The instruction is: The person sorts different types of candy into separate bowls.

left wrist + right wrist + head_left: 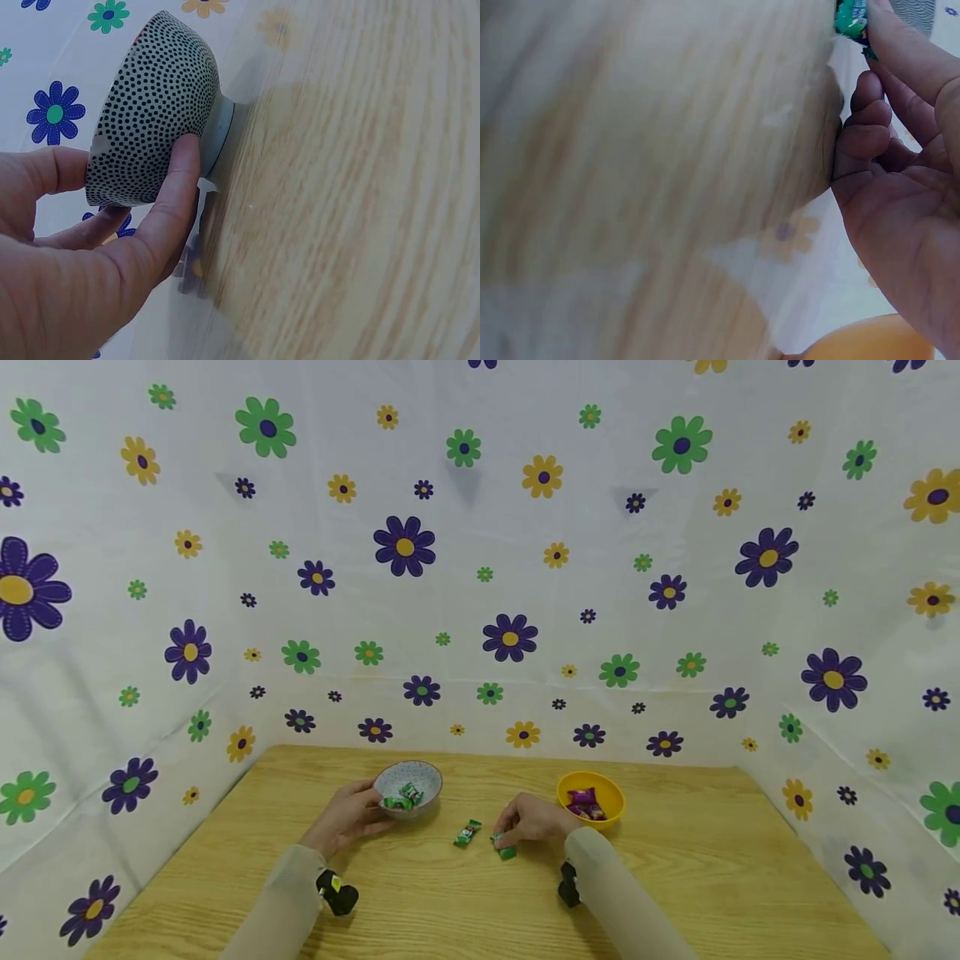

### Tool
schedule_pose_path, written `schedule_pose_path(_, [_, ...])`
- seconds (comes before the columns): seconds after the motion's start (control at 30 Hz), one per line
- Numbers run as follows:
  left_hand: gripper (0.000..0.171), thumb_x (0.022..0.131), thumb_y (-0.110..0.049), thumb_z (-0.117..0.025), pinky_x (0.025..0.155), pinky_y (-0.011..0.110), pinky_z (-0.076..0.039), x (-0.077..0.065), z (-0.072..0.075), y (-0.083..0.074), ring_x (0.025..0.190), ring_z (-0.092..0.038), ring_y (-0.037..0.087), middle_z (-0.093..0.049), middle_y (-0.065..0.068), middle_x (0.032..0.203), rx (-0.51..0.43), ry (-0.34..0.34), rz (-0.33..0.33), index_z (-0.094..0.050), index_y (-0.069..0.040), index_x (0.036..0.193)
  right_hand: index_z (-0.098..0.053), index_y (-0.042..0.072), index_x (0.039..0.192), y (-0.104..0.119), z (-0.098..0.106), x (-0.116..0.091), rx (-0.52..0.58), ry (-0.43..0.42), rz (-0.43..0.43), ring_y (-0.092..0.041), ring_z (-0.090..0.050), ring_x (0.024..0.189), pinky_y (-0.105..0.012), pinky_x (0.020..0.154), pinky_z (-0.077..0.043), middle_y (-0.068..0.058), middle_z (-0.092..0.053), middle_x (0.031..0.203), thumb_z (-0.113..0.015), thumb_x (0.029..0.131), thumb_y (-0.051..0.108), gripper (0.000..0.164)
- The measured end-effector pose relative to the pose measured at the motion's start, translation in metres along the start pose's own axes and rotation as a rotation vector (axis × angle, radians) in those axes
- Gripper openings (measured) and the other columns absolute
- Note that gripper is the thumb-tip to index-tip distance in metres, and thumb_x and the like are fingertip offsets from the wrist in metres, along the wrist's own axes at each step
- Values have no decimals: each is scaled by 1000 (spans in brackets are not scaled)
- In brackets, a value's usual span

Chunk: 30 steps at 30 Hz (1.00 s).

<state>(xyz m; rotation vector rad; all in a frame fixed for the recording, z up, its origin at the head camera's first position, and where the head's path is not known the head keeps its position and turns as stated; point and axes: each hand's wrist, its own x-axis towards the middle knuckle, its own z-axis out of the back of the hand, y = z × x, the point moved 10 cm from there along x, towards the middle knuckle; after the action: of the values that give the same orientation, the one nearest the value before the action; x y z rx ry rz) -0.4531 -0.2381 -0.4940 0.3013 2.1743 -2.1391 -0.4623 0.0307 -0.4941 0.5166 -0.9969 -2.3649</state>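
Note:
My left hand [347, 817] holds a speckled bowl [408, 774] by its left side. In the left wrist view, fingers [176, 184] lie along the bowl's dotted outer wall [154, 105], down near its foot. Green-wrapped candies [409, 792] lie inside the bowl. My right hand [536, 817] pinches a green-wrapped candy [507, 852] between thumb and fingers, low over the table; the right wrist view catches this wrapper [850, 18] at its top edge. Another green-wrapped candy [467, 833] lies on the table between the bowl and my right hand.
A yellow bowl [613, 802] with purple-wrapped candies [583, 797] stands just behind my right wrist. The wooden table [450, 910] is bordered at the back and sides by a white flower-print cloth [480, 593].

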Motion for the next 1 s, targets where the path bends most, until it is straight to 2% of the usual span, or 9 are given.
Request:
schedule_pose_path(0.2, [56, 103, -9, -39, 99, 51, -50, 1, 2, -1, 108, -61, 26, -35, 33, 147, 10, 3, -5, -19, 6, 153, -77, 10, 88, 1, 3, -3, -12, -22, 32, -10, -49, 73, -20, 66, -40, 5, -68, 84, -77, 84, 18, 9])
schedule_pose_path(0.53, [55, 104, -11, -40, 98, 50, -51, 5, -1, -1, 107, -62, 26, -37, 33, 146, 10, 14, -12, -21, 7, 152, -76, 13, 93, -6, 8, -7, 86, -55, 34, -13, -49, 82, -24, 72, -38, 4, -69, 91, -75, 87, 23, 12])
schedule_pose_path(0.87, [56, 102, -9, -39, 100, 50, -49, 7, 2, 0, 110, -60, 29, -36, 32, 146, -14, -5, -12, -21, 6, 153, -75, 12, 95, 3, 18, 1, 168, -185, 68, -14, -54, 87, -28, 79, -44, 2, -68, 94, -77, 84, 29, 20])
schedule_pose_path(1.0, [58, 101, -9, -39, 97, 48, -52, 6, 3, 3, 111, -59, 29, -35, 32, 148, -15, -13, -6, -19, 6, 153, -76, 11, 95, 3, 16, 6, 215, -227, 56, -15, -53, 84, -26, 74, -44, 0, -67, 93, -77, 84, 29, 21])
